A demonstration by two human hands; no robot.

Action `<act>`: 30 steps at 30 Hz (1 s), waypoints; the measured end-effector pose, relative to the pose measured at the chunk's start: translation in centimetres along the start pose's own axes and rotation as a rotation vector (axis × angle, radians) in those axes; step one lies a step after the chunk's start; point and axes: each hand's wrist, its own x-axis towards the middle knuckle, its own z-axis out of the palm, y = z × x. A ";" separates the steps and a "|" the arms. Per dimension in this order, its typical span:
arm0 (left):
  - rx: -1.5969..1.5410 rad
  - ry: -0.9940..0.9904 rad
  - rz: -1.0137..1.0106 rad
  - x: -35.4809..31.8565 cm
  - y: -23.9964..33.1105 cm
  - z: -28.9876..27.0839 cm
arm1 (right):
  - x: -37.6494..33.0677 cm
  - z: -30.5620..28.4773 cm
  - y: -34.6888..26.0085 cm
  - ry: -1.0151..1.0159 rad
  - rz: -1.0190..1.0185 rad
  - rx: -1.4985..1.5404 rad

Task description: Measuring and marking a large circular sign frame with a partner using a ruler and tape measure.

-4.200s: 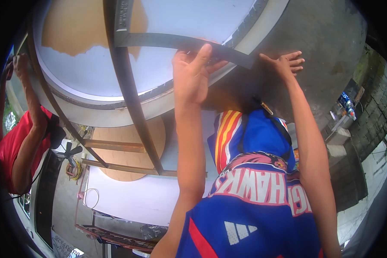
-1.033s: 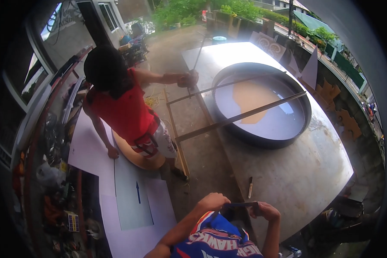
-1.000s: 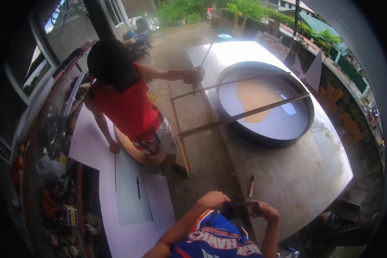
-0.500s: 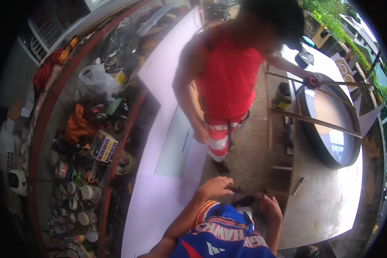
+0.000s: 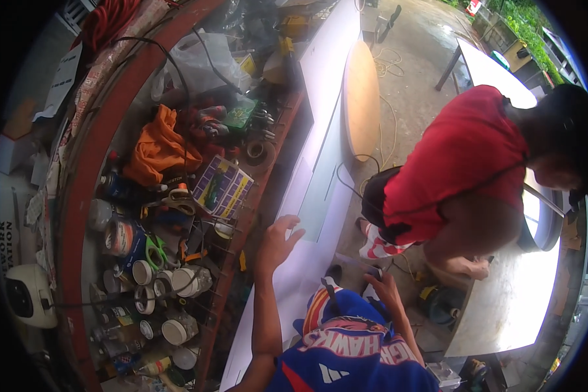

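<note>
My left hand (image 5: 279, 243) is raised over the white boards, its fingers apart and nothing in it. My right hand (image 5: 383, 287) is in front of my lap, closed around the end of a thin flat strip (image 5: 351, 262) that points left. The strip is partly blurred, and I cannot make out its kind. White panels (image 5: 268, 312) lie along my left, with a grey-blue sheet (image 5: 320, 206) on them. An oval tan board (image 5: 362, 98) leans against the panels farther off.
A co-worker in red bends over the pale worktable (image 5: 503, 313) at right, one hand at its edge. A round dark frame (image 5: 547, 225) sits on the table. To the left, a red-edged shelf (image 5: 238, 261) holds jars, green scissors (image 5: 155, 251) and an orange cloth (image 5: 160, 147). Cables trail across the floor.
My left hand has let go of the strip and moved left over the panels. The co-worker has stepped right and bent to the table edge. The view has swung left.
</note>
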 end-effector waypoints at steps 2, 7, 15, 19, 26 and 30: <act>0.007 0.003 -0.016 -0.2 -1.5 -0.7 | 0.7 0.9 0.2 -0.106 -0.048 -0.025; -0.052 -0.061 -0.064 -0.2 -0.3 0.2 | 3.6 0.9 3.5 -0.086 -0.058 0.051; -0.013 -0.556 -0.031 0.8 1.1 8.0 | 5.8 -2.3 -2.0 -0.209 0.099 0.496; 0.085 -0.844 0.081 3.1 8.9 11.4 | 3.8 -8.2 -1.7 -0.204 0.122 0.777; 0.231 -0.967 0.185 10.5 26.1 16.5 | 1.1 -24.7 -8.1 -0.144 0.147 0.556; 0.142 -0.993 0.218 14.8 34.8 19.0 | 2.1 -32.9 -11.8 -0.062 0.091 0.527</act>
